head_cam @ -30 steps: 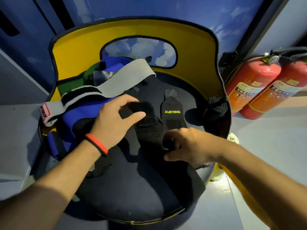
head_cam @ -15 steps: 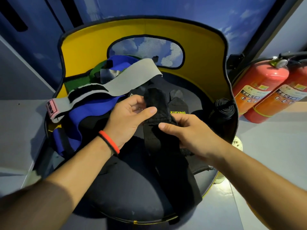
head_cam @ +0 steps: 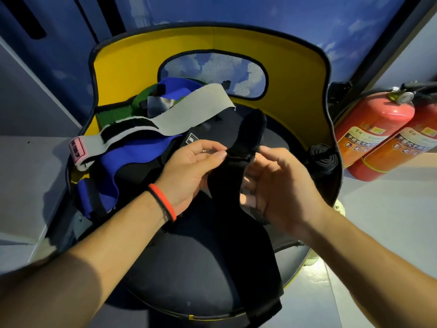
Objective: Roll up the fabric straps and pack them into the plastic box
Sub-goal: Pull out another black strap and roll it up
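Both hands are busy on one black strap (head_cam: 238, 176) held just above the dark seat cushion (head_cam: 189, 268) of a yellow-backed chair (head_cam: 132, 67). The left hand (head_cam: 189, 171) pinches the strap's edge between thumb and forefinger, and the right hand (head_cam: 276, 185) grips it from the other side, fingers curled under the cloth; the strap's upper end stands up past the fingers while its long tail drapes down over the front of the cushion. This looks like the start of rolling this strap: the end is gathered but no coil shows yet. Next the hands would need to fold that upper end over and wind it tightly down the tail. An already rolled black strap (head_cam: 321, 159) rests at the cushion's right edge, and loose grey (head_cam: 189, 112), blue (head_cam: 132, 159) and green (head_cam: 113, 114) straps lie heaped at its left rear. No plastic box is in view.
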`<state>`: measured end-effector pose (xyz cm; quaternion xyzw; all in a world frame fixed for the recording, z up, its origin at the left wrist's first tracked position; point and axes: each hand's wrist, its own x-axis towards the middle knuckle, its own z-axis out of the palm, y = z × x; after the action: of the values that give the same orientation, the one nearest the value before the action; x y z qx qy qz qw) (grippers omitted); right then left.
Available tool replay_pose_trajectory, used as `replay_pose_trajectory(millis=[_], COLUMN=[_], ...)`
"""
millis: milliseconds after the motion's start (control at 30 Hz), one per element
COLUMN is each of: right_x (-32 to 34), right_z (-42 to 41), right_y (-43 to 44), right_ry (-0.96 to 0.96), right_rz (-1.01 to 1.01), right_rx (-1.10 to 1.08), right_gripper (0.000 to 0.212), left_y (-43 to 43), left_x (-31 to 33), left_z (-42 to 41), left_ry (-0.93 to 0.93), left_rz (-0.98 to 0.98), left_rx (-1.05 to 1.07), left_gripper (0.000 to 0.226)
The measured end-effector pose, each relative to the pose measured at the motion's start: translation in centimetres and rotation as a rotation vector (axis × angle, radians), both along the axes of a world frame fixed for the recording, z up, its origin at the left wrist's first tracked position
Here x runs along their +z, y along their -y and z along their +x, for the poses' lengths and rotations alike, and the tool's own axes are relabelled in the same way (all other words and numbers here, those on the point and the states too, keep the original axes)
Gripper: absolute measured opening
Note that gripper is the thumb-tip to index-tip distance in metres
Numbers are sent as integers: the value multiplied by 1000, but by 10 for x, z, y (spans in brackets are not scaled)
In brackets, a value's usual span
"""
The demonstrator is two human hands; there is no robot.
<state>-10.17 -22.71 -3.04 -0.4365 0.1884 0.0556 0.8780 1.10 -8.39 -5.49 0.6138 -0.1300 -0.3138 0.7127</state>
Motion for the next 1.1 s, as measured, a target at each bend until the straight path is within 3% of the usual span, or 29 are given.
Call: replay_pose_trajectory(millis=[100,167,233,333,400,533,633,833,1033,1100], right_x=[-10,-18,-22,-21,-17,-6,-12,-64,-89,-92], right_z=[3,4,4,4,6,13,26,62,81,85], right_y=[-4,-10,-13,-10,-5,14,40,63,58,58], right_ry=[16,-1,-22,8,45,152,4,-330,-454,-485], right_rz=[-99,-183,-242,-526,-638,-558,-588,-741,-1009,-1094], right_rx=[-29,-97,-115,-97,-195,-261,-356,-547,-504,-468], right_gripper=[22,31,42,29,19,1,6,13,27,22], left_y=[1,5,10,12,10,7,7,19,41,48], left_x=[-5,-8,-9,-14,-17,-20,-21,-24,-23,-27], left_z=[-3,-7,-11,-8,-4,0,-7,-9,3,5], left_ry=[-20,-35,-101,-97,-36,-7,-21,-158,-321,-330], left_rz=[24,50,15,74,119,233,303,300,203,204], left_rx=[8,-5,29,83,79,55,-59,-33,47,51], left_gripper=[11,6,28,52,37,19,11,29,36,38])
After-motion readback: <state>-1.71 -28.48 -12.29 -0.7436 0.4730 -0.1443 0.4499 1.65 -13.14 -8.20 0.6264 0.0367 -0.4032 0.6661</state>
